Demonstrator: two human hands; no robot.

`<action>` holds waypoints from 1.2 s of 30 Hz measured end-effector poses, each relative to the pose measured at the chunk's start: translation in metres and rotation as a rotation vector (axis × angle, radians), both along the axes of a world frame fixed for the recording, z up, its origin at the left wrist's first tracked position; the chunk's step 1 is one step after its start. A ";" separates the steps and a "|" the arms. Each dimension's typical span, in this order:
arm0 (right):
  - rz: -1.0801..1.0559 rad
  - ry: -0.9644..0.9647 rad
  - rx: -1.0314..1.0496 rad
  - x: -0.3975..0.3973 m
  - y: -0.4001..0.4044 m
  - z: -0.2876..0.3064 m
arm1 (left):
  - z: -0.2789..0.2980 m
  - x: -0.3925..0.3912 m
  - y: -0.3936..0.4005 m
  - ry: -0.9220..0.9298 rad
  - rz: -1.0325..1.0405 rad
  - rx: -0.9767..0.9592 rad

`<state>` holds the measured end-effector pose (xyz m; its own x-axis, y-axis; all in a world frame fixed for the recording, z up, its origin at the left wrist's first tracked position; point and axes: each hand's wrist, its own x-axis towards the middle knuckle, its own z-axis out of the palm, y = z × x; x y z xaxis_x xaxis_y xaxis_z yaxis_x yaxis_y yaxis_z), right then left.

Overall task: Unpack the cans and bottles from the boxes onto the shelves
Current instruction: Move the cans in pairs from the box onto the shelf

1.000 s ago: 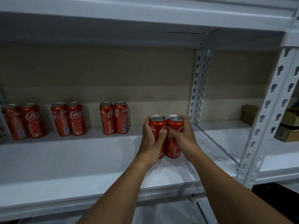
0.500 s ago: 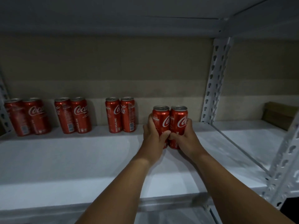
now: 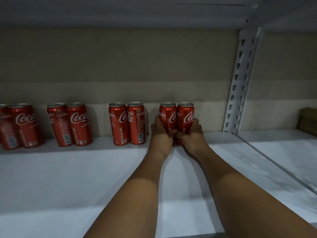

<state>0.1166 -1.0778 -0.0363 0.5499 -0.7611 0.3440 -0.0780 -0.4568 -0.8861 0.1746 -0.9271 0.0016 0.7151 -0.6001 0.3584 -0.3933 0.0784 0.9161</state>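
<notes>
Here, eight cans (image 3: 127, 123) line the shelf (image 3: 68, 177); hands (image 3: 176, 134) grasp two.

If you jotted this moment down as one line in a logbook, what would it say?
stage: placing | left hand: grips left can | right hand: grips right can | cans: upright, side by side, at back of shelf

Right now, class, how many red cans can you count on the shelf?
8, possibly more hidden beyond the left edge: a far-left pair, a second pair, a third pair, and two held by the left hand and right hand.
</notes>
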 end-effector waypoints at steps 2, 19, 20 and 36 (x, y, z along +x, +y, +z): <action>-0.006 0.005 -0.017 0.007 -0.007 -0.001 | -0.001 0.004 -0.004 -0.002 0.007 -0.007; 0.028 -0.040 -0.139 -0.023 0.047 0.035 | -0.006 0.008 -0.012 0.142 -0.025 -0.125; 0.028 -0.043 -0.140 -0.024 0.049 0.036 | -0.006 0.007 -0.011 0.151 -0.023 -0.124; 0.067 -0.069 -0.154 -0.031 0.061 0.039 | 0.004 -0.007 0.003 0.011 0.072 -0.059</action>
<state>0.0855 -1.0164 0.0027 0.5690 -0.6588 0.4922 0.0159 -0.5896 -0.8075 0.1672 -0.9240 0.0054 0.7599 -0.5252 0.3831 -0.3894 0.1041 0.9152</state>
